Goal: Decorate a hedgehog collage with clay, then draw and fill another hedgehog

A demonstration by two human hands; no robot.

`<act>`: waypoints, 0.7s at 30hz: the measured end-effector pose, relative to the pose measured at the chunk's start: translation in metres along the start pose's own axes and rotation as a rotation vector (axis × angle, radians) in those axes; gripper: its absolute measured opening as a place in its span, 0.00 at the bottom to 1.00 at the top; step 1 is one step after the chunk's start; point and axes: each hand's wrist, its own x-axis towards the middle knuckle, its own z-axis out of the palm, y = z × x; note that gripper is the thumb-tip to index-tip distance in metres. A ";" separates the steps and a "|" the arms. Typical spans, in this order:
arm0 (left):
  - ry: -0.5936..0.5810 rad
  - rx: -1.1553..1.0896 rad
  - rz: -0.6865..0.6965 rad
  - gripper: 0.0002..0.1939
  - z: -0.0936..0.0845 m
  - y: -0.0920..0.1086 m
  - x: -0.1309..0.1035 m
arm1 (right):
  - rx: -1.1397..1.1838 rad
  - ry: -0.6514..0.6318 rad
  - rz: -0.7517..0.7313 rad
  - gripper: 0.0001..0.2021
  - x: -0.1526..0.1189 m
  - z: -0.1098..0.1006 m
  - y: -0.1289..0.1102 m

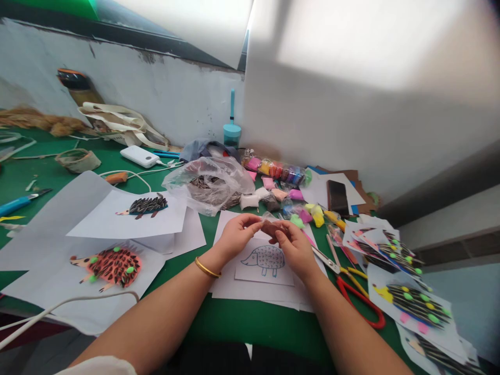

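Observation:
Between my two hands is a small brown packet of modelling clay (272,228) in clear wrapping. My left hand (238,235) pinches the wrapper at its left end. The fingers of my right hand (299,251) close round its right side. Right below them lies a card with a hedgehog drawing (265,263) in blue outline, on top of white sheets (226,286). Just beyond my hands are several small clay packets in pink, white, green and yellow, among them a white packet (249,201), and a plastic bag of striped sunflower seeds (207,182).
Red-handled scissors (361,302) lie right of my right forearm, near a stack of seed hedgehog pictures (417,307). A black phone (337,197) rests at the back right. Hedgehog pictures (113,265), a white cable (78,300) and a blue utility knife (17,204) are at left.

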 end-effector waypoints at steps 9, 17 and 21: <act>0.016 -0.046 0.012 0.12 0.000 0.000 0.000 | -0.212 -0.066 -0.033 0.16 -0.001 0.000 0.000; 0.131 0.151 0.065 0.08 -0.002 -0.003 0.004 | -0.275 -0.108 -0.081 0.18 0.001 0.001 -0.008; 0.182 0.245 0.099 0.08 -0.004 -0.003 0.007 | -0.239 -0.053 -0.068 0.21 0.000 0.002 0.000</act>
